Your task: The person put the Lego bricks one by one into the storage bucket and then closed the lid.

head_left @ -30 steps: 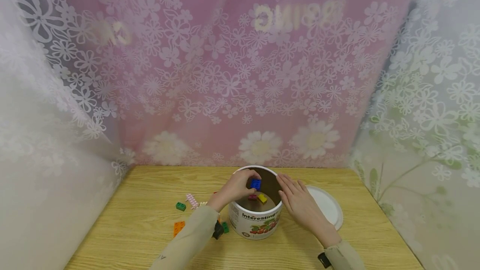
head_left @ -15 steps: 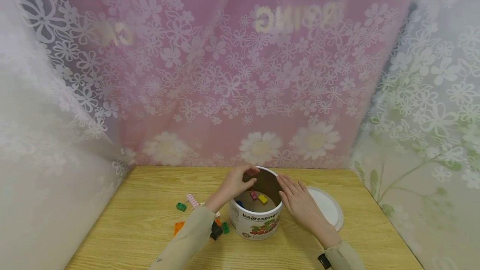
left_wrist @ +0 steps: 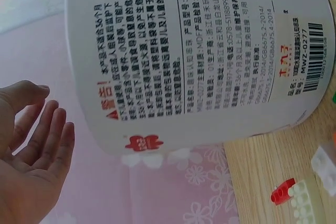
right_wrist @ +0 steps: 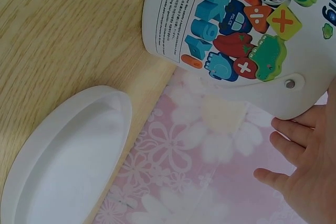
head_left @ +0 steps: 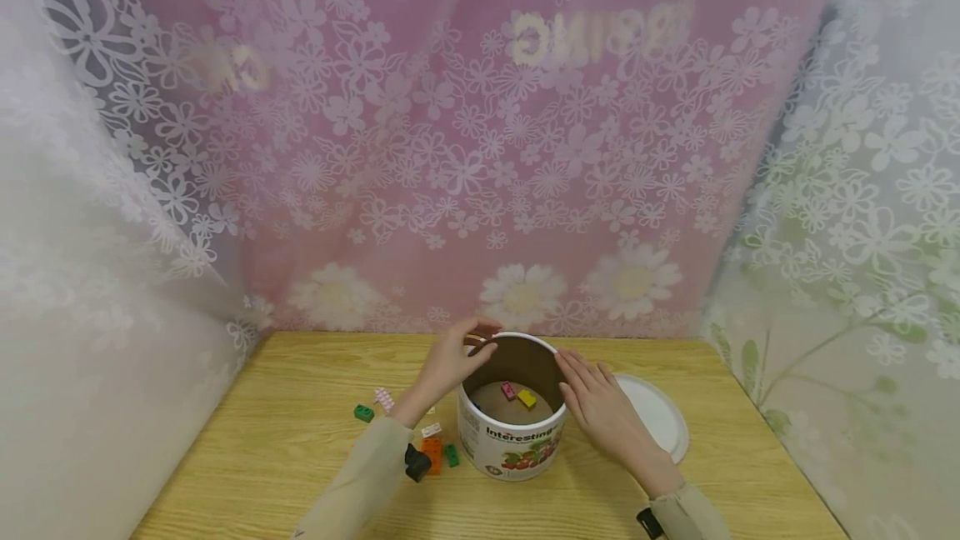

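A white round tub [head_left: 517,448] with printed fruit stands uncovered on the table. On its floor lie a pink brick [head_left: 507,391] and a yellow brick [head_left: 527,399]; a sliver of a blue brick shows by the near left wall. My left hand [head_left: 452,361] hovers at the tub's left rim, fingers loosely bent and holding nothing; the left wrist view shows this hand [left_wrist: 37,140] beside the tub wall with bare fingers. My right hand [head_left: 600,402] rests with fairly straight fingers against the right rim; in the right wrist view the hand [right_wrist: 310,156] touches the tub's edge.
A white lid [head_left: 660,419] lies right of the tub. Left of it are an orange brick [head_left: 432,455], green bricks [head_left: 363,413], a white brick [head_left: 431,431] and a pink-and-white piece [head_left: 384,398]. A red brick [left_wrist: 283,191] shows in the left wrist view. A floral curtain [head_left: 480,190] hangs behind.
My left hand has let go of the blue brick inside the tub, then drawn up and left to the rim. The pink brick has turned slightly. My right hand has stayed in place.
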